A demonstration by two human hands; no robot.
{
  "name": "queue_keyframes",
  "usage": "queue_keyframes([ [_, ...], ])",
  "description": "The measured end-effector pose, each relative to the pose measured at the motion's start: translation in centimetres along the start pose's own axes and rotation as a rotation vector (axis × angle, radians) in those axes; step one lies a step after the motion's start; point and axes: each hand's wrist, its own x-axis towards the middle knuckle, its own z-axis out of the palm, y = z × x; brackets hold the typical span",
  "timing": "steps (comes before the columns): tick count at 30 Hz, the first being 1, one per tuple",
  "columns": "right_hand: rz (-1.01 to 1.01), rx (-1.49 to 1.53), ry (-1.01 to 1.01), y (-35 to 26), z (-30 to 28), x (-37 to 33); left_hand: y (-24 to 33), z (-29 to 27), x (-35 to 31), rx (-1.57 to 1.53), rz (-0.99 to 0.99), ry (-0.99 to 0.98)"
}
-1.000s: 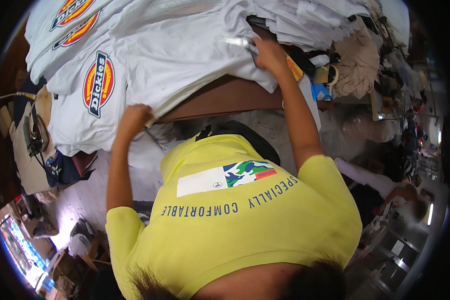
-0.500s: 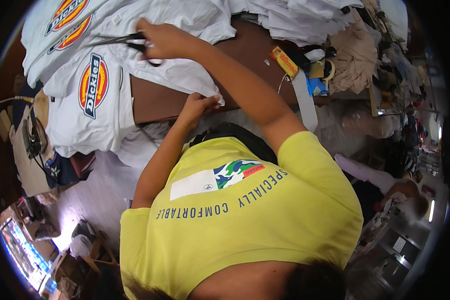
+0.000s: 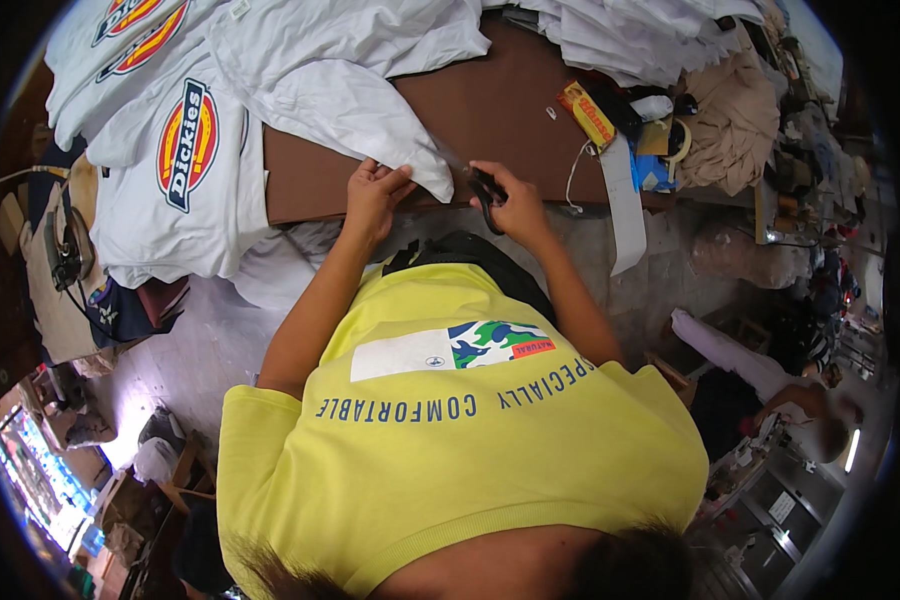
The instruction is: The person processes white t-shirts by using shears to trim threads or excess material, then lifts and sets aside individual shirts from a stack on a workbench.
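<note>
So, L hand (image 3: 375, 200) has fingers pinched on white shirt (image 3: 345, 100) near the hem, R hand (image 3: 517, 207) fingers wrapped round black scissors (image 3: 483, 187), blades blurry tbh, both @ brown desk (image 3: 490, 115) edge.

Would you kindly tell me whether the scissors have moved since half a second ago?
Yes: against the brown table, the scissors in the right hand came rightward and lower in view, from over the white shirts to its near edge.
</note>
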Motion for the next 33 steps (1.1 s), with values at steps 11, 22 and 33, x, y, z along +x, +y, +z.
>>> queue_keyframes([
  [11,0.042,-0.228,-0.081,-0.3,-0.2,0.4,0.7,1.6,-0.4,-0.023,0.097,-0.068],
  [22,-0.050,-0.194,-0.097,-0.3,0.2,1.2,0.8,1.4,-0.6,-0.035,0.108,-0.069],
  [33,-0.070,-0.184,-0.031,-0.6,0.4,0.9,0.9,1.2,0.0,-0.090,0.140,-0.040],
])
